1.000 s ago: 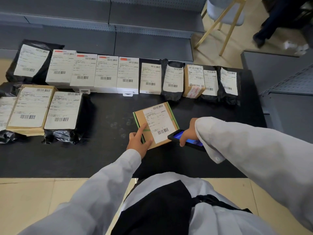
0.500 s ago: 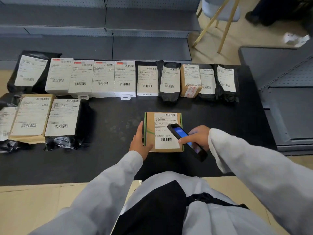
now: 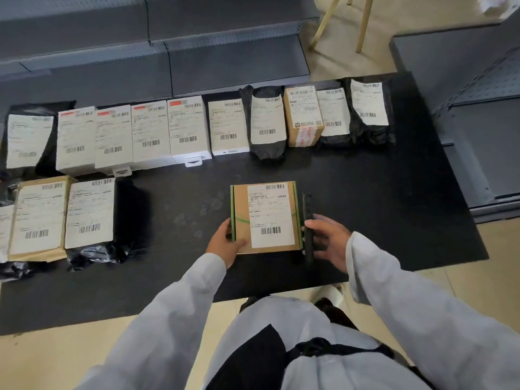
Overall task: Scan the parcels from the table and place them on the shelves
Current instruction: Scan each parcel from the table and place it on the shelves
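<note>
While both hands [image 3: 225,243] grip it, the brown parcel [image 3: 266,216] sits between them.

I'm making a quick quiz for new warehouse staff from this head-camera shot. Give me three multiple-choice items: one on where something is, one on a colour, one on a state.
1. Where is the handheld scanner?
A. along the right edge of the brown parcel
B. on the grey shelf
C. on a black bag at the table's left end

2. What colour are the strips down the brown parcel's two side edges?
A. red
B. green
C. blue

3. What is the left hand doing?
A. hanging idle beside the body
B. gripping the parcel's near left corner
C. pressing a white box in the back row

Answers: 1 A, the right hand holds it edge-on beside the parcel. 2 B, both strips show green. 3 B, its thumb lies over that corner.
</note>
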